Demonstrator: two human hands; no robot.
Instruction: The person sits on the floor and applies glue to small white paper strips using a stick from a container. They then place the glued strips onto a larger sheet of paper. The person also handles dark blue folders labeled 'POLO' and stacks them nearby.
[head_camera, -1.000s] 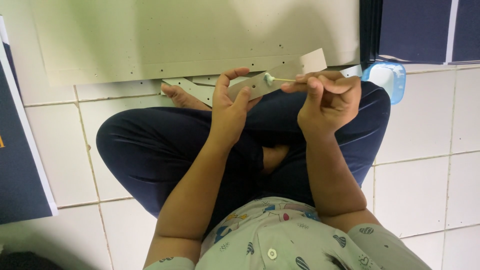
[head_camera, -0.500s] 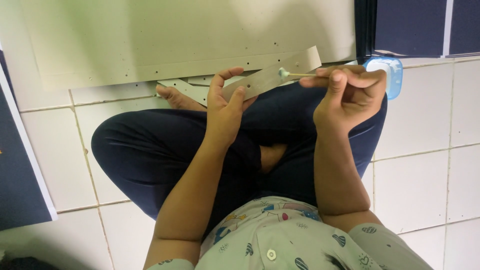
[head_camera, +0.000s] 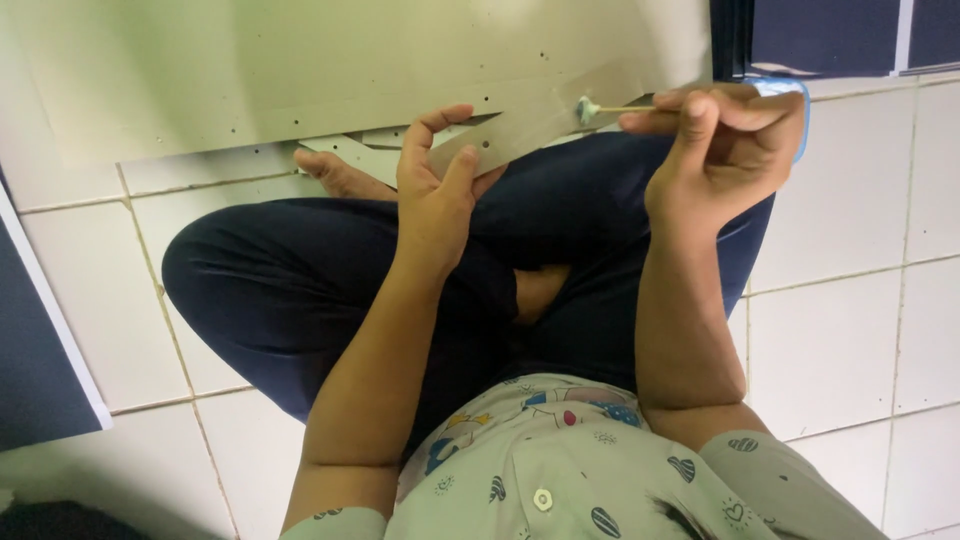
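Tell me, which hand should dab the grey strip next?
The right hand, probably. It already pinches the cotton swab, whose tip sits right at the far end of the grey strip. The left hand is busy gripping the strip's near end, holding it steady.

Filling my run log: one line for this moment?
left hand: grips grey strip | right hand: pinches cotton swab | swab tip at strip
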